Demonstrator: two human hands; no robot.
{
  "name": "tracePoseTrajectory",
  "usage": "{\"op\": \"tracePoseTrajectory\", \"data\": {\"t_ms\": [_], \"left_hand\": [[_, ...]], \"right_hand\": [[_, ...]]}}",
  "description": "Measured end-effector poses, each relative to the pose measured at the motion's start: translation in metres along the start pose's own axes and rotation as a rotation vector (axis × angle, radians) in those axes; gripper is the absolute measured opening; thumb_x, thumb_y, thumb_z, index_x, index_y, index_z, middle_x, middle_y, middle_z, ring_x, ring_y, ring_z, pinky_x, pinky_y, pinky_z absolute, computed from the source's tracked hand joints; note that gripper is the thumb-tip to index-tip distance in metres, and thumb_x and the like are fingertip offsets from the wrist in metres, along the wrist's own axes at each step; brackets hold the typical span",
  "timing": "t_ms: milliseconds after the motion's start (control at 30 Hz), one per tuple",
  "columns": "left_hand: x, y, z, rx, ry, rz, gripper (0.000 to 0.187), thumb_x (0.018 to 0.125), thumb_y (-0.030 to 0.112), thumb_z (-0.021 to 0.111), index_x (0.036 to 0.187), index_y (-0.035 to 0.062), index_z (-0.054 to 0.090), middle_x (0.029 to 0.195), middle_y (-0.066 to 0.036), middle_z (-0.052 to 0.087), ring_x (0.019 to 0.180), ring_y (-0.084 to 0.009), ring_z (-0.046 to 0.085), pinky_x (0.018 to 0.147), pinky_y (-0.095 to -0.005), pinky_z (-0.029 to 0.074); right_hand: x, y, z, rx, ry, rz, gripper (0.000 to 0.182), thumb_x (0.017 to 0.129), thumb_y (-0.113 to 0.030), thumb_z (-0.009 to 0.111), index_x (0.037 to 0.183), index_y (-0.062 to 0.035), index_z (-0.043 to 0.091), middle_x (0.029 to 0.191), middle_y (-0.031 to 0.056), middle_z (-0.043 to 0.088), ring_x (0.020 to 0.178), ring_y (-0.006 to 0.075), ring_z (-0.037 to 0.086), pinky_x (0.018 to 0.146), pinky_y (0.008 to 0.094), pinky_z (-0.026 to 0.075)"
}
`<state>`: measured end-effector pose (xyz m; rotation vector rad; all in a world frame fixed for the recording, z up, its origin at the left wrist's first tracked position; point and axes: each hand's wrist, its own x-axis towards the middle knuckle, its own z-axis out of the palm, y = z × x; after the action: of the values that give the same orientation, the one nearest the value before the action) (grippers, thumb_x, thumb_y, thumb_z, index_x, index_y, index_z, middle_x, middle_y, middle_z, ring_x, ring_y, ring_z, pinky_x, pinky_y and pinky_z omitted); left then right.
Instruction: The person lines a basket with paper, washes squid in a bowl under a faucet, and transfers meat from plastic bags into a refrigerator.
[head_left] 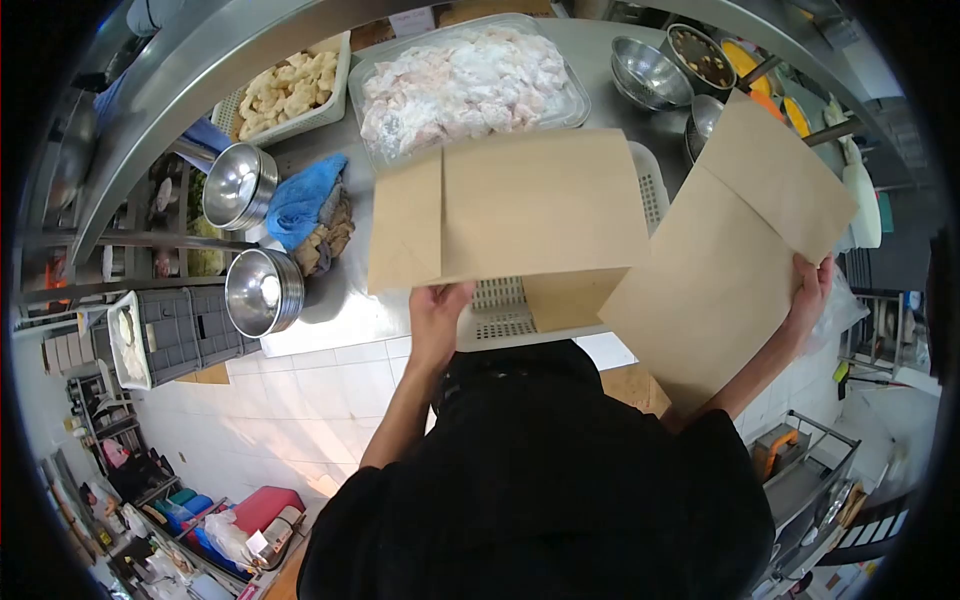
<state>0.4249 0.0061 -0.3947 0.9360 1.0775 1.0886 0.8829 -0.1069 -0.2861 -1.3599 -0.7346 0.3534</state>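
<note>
- Two steel bowls [240, 185] sit at the counter's left edge, beside a blue cloth [305, 198].
- Two trays: fried pieces [290, 90] left, raw meat [465, 80] centre.
- Left hand [437, 312] grips the near edge of a cardboard sheet [510, 205], its long axis left-right, over a white basket [500, 315].
- Right hand [812, 290] grasps a second sheet [735, 250], tilted, hanging past the counter's right edge.

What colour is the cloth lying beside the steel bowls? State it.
The cloth is blue, seen best in the head view, next to the steel bowls.
</note>
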Motion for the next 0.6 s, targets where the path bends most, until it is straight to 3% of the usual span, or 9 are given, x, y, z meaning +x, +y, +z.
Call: {"op": "tracePoseTrajectory", "data": {"t_ms": [33, 100, 200, 267, 333, 367, 400, 500, 600], "left_hand": [[-0.011, -0.001, -0.012, 0.001, 0.0, -0.007, 0.012, 0.085, 0.005, 0.06, 0.096, -0.0007, 0.056, 0.092, -0.008, 0.063, 0.083, -0.0121, 0.06, 0.076, -0.0258, 0.049], [-0.029, 0.003, -0.046, -0.108, -0.121, -0.376, 0.01, 0.086, 0.008, 0.059, 0.093, 0.0001, 0.057, 0.088, -0.008, 0.064, 0.072, -0.0117, 0.06, 0.064, -0.0234, 0.048], [-0.038, 0.037, -0.101, 0.223, -0.444, -0.549, 0.012, 0.087, 0.01, 0.056, 0.08, 0.0015, 0.06, 0.073, -0.008, 0.064, 0.057, -0.012, 0.059, 0.049, -0.0228, 0.043], [-0.033, 0.051, -0.131, 0.402, -0.322, -0.483, 0.016, 0.085, 0.013, 0.05, 0.078, 0.0031, 0.061, 0.071, -0.007, 0.065, 0.055, -0.0111, 0.058, 0.045, -0.0208, 0.038], [-0.012, 0.023, -0.165, 0.4, 0.065, -0.278, 0.03, 0.09, 0.029, 0.048, 0.085, 0.0026, 0.062, 0.081, -0.008, 0.065, 0.065, -0.0134, 0.059, 0.055, -0.0252, 0.043], [0.004, 0.018, -0.168, 0.276, 0.186, -0.302, 0.044, 0.093, 0.043, 0.044, 0.099, 0.0016, 0.059, 0.093, -0.008, 0.064, 0.077, -0.015, 0.058, 0.066, -0.0288, 0.045], [0.021, 0.018, -0.167, 0.182, 0.142, -0.298, 0.056, 0.093, 0.051, 0.04, 0.115, 0.0012, 0.051, 0.102, -0.009, 0.063, 0.087, -0.0157, 0.056, 0.072, -0.0303, 0.045], [0.073, 0.013, -0.155, -0.114, 0.067, -0.327, 0.061, 0.093, 0.056, 0.037, 0.123, 0.0029, 0.047, 0.105, -0.009, 0.062, 0.09, -0.0163, 0.057, 0.076, -0.0286, 0.044], [0.097, 0.013, -0.145, -0.245, -0.161, -0.346, 0.051, 0.093, 0.042, 0.049, 0.126, 0.0034, 0.044, 0.108, -0.009, 0.061, 0.093, -0.0164, 0.058, 0.079, -0.0286, 0.047]], "right_hand": [[-0.002, -0.001, 0.002, 0.008, 0.019, 0.032, 0.037, 0.076, 0.005, 0.054, 0.113, 0.0, 0.054, 0.103, 0.0071, 0.061, 0.094, 0.015, 0.057, 0.082, 0.0254, 0.044], [-0.004, -0.001, 0.002, 0.015, 0.034, 0.07, 0.039, 0.076, 0.005, 0.054, 0.114, 0.0003, 0.054, 0.103, 0.0072, 0.061, 0.093, 0.0147, 0.057, 0.081, 0.025, 0.044], [0.002, 0.005, -0.008, -0.027, -0.01, 0.079, 0.038, 0.076, 0.003, 0.055, 0.115, 0.0006, 0.054, 0.104, 0.0076, 0.061, 0.093, 0.0143, 0.057, 0.082, 0.0246, 0.043], [0.006, 0.009, -0.021, -0.034, 0.027, 0.136, 0.038, 0.078, 0.0, 0.054, 0.116, 0.001, 0.053, 0.107, 0.0085, 0.061, 0.095, 0.0151, 0.057, 0.084, 0.0248, 0.043], [0.019, 0.016, -0.029, 0.027, -0.063, 0.145, 0.039, 0.079, -0.002, 0.054, 0.118, 0.0013, 0.052, 0.109, 0.0092, 0.061, 0.097, 0.0158, 0.057, 0.086, 0.0254, 0.043], [0.022, 0.02, -0.03, 0.087, -0.141, 0.155, 0.041, 0.079, -0.003, 0.054, 0.12, 0.0016, 0.051, 0.111, 0.0099, 0.06, 0.1, 0.0165, 0.057, 0.087, 0.026, 0.043], [0.022, 0.026, -0.023, 0.089, -0.147, 0.156, 0.041, 0.079, -0.003, 0.054, 0.12, 0.0016, 0.051, 0.111, 0.0099, 0.06, 0.1, 0.0165, 0.057, 0.087, 0.026, 0.043], [0.03, 0.058, 0.008, 0.303, -0.322, 0.259, 0.047, 0.079, -0.002, 0.052, 0.126, 0.0025, 0.046, 0.116, 0.0122, 0.059, 0.103, 0.0185, 0.058, 0.091, 0.0296, 0.043], [0.012, 0.054, 0.057, 0.407, -0.384, 0.293, 0.046, 0.081, -0.001, 0.051, 0.126, 0.0029, 0.046, 0.115, 0.0126, 0.059, 0.101, 0.0186, 0.059, 0.089, 0.0287, 0.046]]}}
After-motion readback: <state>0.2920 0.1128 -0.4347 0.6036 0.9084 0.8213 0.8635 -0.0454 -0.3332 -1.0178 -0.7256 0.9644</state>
